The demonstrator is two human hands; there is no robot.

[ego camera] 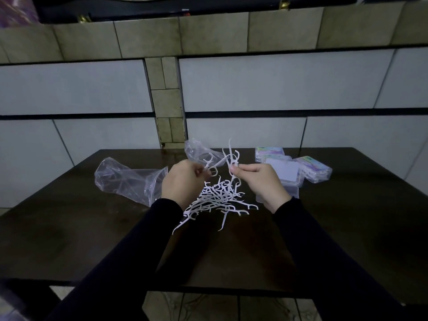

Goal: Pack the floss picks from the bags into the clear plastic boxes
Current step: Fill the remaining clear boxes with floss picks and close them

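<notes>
From my head view, my right hand point(259, 181) pinches a small bunch of floss picks point(232, 158) that stand nearly upright, pointed tails up. My left hand point(183, 181) pinches one pick point(212, 166), slanting up toward the right. Below them the loose pile of picks point(217, 198) lies on the dark desk point(92, 239), pointing every way. Two clear bags point(125, 181) lie left and behind; the clear plastic boxes point(291, 170) sit right, labels too blurred to read.
</notes>
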